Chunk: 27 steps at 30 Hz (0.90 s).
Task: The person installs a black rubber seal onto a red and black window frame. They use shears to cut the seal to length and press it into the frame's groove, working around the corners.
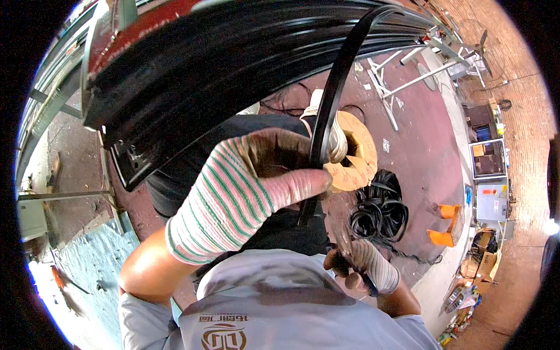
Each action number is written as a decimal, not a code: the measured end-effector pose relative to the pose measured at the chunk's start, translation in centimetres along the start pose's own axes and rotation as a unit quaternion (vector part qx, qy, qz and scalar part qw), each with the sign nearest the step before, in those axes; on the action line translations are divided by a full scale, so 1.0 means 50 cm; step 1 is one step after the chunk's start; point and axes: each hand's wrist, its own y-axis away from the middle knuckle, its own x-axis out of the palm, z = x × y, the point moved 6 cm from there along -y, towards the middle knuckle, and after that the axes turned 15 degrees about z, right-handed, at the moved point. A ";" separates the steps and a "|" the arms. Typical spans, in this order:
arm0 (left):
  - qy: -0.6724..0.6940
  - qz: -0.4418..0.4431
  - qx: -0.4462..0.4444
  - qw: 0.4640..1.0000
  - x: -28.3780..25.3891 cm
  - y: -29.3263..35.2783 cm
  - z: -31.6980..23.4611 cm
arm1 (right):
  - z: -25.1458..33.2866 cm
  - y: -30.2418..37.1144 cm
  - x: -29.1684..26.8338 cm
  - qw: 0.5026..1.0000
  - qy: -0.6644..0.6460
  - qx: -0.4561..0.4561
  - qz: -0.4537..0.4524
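My left hand (251,192), in a white glove with green and pink stripes, pinches a flat black rubber strip (333,99) near its free end, between thumb and fingers. From there the strip rises and bends over toward the stack of long black profiles (251,58) in front of me. My right hand (367,268), gloved too, is held low by my right side, closed around a hand tool (345,242) with dark handles. The tool's front part is blurred, so its exact kind is unclear.
A round cardboard spool (359,157) lies beside my white shoe. Next to it is a tangled black coil of strip (382,213) on the reddish floor. Farther right stand an orange piece (445,226), cardboard boxes (485,259) and a white metal stand (402,81). A bluish sheet (96,256) lies left.
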 end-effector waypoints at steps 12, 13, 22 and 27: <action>-0.148 -0.035 -0.024 0.988 -0.009 -0.032 -0.028 | 0.015 0.008 -0.025 0.999 0.029 0.044 -0.012; -0.148 -0.034 0.000 0.988 -0.014 -0.036 -0.028 | 0.019 0.006 -0.026 0.999 0.025 0.039 -0.014; -0.147 -0.018 -0.002 0.989 -0.026 -0.047 -0.023 | 0.035 0.001 -0.034 0.998 0.030 0.058 0.017; -0.148 -0.015 -0.001 0.989 -0.031 -0.052 -0.017 | 0.018 0.001 -0.040 0.991 0.123 0.059 0.017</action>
